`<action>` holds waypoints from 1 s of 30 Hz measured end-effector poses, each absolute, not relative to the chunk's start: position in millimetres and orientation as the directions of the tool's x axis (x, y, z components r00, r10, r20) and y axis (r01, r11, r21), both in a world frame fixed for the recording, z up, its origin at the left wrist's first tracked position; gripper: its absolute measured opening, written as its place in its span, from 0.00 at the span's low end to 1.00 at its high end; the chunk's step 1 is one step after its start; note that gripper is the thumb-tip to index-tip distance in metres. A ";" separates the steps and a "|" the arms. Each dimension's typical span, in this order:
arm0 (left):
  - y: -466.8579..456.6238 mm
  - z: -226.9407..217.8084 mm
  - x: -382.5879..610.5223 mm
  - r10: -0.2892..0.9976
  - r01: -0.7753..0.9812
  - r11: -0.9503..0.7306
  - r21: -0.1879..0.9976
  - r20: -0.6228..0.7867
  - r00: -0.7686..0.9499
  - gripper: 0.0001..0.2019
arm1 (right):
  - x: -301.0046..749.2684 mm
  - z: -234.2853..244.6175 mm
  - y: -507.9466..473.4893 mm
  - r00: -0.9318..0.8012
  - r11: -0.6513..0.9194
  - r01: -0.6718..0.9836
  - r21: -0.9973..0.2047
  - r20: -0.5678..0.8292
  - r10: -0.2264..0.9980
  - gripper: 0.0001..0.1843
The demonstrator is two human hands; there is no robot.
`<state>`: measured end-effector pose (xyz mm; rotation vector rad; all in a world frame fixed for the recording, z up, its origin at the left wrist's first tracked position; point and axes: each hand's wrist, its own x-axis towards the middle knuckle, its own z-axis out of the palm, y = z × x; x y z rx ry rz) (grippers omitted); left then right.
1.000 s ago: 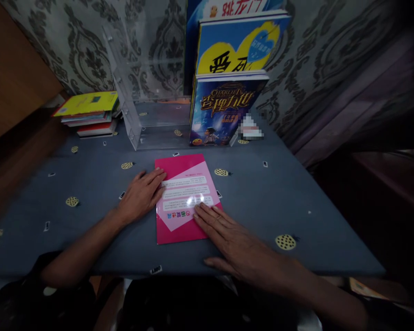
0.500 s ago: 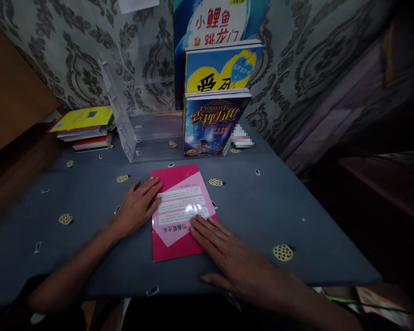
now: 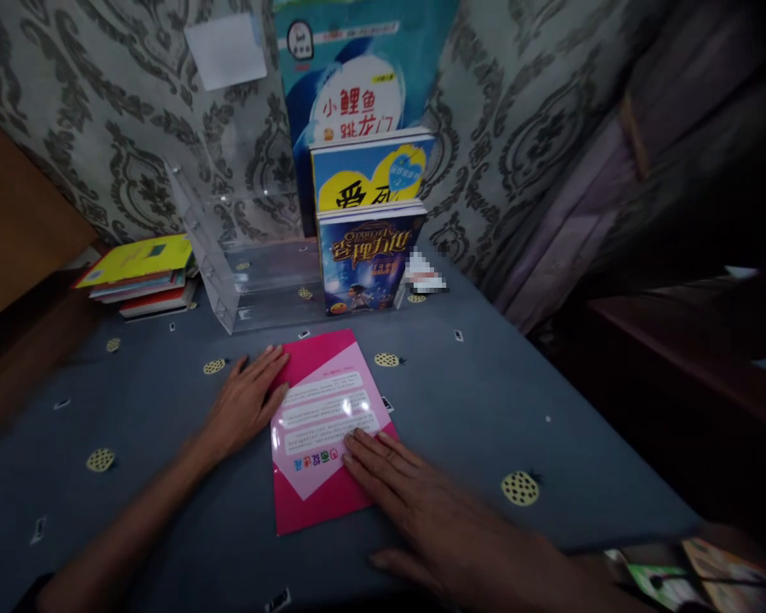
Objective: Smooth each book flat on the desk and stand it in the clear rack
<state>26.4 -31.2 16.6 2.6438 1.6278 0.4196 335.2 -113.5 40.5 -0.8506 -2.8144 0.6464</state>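
Note:
A pink book (image 3: 322, 400) lies flat on the blue-grey tablecloth (image 3: 472, 400) in front of me. My left hand (image 3: 242, 407) lies flat with fingers stretched out, its fingertips on the book's left edge. My right hand (image 3: 414, 494) also lies flat and open, its fingertips resting on the book's lower right part. Neither hand grips anything.
A clear acrylic book stand (image 3: 230, 255) at the back holds three upright books (image 3: 367, 255). A stack of books with a yellow cover on top (image 3: 137, 272) lies at the far left. Patterned wallpaper behind; the table's edge drops off dark on the right.
The view has tilted upward, so book and hands sit lower in frame and more of the wall shows. Both hands stay flat on the pink book.

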 end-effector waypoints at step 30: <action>-69.8 15.7 17.7 0.953 0.322 -0.188 0.928 0.093 0.288 0.40 | 324.6 94.7 -95.0 -0.486 0.643 -0.055 -0.764 0.583 0.651 0.16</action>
